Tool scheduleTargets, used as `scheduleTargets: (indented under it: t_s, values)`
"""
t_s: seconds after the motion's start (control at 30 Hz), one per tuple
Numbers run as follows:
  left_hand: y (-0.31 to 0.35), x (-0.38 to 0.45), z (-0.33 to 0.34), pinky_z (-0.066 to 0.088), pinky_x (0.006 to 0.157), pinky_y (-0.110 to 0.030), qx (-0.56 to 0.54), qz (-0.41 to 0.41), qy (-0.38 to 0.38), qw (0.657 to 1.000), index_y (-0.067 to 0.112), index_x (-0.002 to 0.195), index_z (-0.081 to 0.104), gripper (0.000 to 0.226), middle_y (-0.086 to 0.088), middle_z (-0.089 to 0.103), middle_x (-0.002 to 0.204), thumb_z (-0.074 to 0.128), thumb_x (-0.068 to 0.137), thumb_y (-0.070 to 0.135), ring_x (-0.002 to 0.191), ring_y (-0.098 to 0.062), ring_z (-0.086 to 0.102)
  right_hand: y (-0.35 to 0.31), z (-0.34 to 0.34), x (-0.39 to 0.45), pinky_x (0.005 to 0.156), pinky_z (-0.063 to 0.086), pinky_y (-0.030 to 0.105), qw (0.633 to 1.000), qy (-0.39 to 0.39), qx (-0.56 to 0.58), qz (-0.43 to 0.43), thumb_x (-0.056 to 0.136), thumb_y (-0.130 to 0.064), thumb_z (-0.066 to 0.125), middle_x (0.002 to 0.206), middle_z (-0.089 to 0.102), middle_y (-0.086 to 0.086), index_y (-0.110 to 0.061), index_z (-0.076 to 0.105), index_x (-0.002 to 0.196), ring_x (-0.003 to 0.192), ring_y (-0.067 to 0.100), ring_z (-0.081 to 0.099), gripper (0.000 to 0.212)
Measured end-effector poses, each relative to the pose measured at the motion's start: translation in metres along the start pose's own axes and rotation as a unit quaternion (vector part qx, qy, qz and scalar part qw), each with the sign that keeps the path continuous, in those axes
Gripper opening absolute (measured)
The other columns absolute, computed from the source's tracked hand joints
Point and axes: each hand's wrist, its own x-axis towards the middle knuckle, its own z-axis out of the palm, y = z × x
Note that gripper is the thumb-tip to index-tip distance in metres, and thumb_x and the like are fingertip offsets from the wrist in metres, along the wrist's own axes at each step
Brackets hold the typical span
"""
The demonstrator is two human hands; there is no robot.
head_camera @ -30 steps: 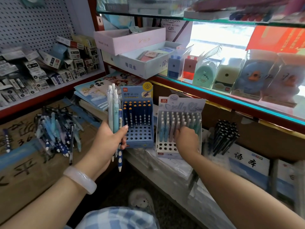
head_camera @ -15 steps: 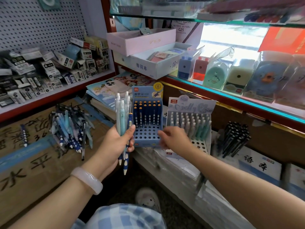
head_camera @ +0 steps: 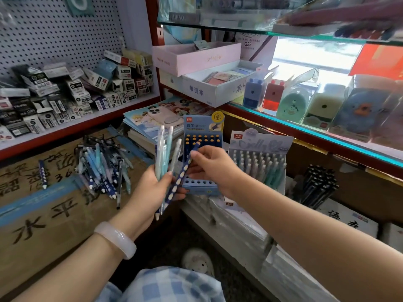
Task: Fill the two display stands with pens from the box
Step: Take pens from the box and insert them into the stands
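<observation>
Right now, seen from the head camera, the left hand [head_camera: 152, 186] is clenched round a bunch of pens [head_camera: 163, 153], pale blue, white and teal, held upright with their caps fanning out above the fist and their tips poking out below it. A white bangle [head_camera: 115, 238] sits on that wrist. The right hand [head_camera: 212, 165] pinches a dark blue pen with pale dots [head_camera: 181, 177] near its upper end, thumb and fingertips curled on the barrel; the pen slants down to the left, its lower part lying against the left hand's fingers beside the bunch.

Just behind both hands stands the blue display stand [head_camera: 202, 149], upright, with a row of dark blue, yellow-capped pens along its back and bare holes showing along its front edge. To its right, just beside it, the white display stand [head_camera: 259, 158] is nearly full of pastel pens. Both rest on plastic-wrapped packs [head_camera: 229, 216] on a low ledge.

Left of the hands, a loose pile of pens [head_camera: 102, 168] lies on a flattened cardboard box [head_camera: 43, 214] printed with large black characters; one dark blue pen [head_camera: 42, 174] lies apart from the pile. Right of the white stand, a cluster of black pens [head_camera: 318, 184] leans in its own holder. Behind the blue stand is a stack of notebooks [head_camera: 152, 123]
</observation>
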Motion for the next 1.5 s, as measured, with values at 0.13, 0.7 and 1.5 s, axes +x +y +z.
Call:
scheduleTargets:
  t_s: [0.13,0.7,1.5]
  values:
    - [-0.006,0.003,-0.014,0.057,0.05,-0.026,-0.018,-0.025,0.03,0.999,0.006,0.114,0.041,0.017,-0.015,0.055,0.083,0.04,0.097,0.005,0.065,-0.024,0.063,-0.013,-0.022,0.014,0.061,0.059,0.024,0.995,0.096,-0.001,-0.036,0.099,-0.015,0.044,0.082,0.065,0.013,-0.005,0.05,0.109,0.066,0.017,0.066,0.015]
    - [-0.022,0.024,-0.03,0.049,0.046,-0.015,0.034,-0.009,0.05,0.998,0.01,0.103,0.053,0.011,-0.005,0.062,0.078,0.049,0.094,0.007,0.06,-0.013,0.055,0.032,-0.026,0.085,0.062,0.046,0.04,0.873,0.157,-0.446,-0.116,0.099,-0.019,0.043,0.095,0.063,0.017,-0.004,0.042,0.109,0.082,0.034,0.06,0.018]
    - [-0.029,0.021,-0.03,0.047,0.044,-0.017,-0.064,-0.055,0.047,0.995,0.014,0.097,0.057,0.011,-0.003,0.067,0.07,0.052,0.091,0.006,0.055,-0.011,0.055,0.054,-0.016,0.089,0.072,0.056,0.035,0.904,0.035,-0.426,-0.014,0.098,-0.025,0.048,0.078,0.066,0.007,-0.006,0.062,0.086,0.075,0.023,0.065,0.027]
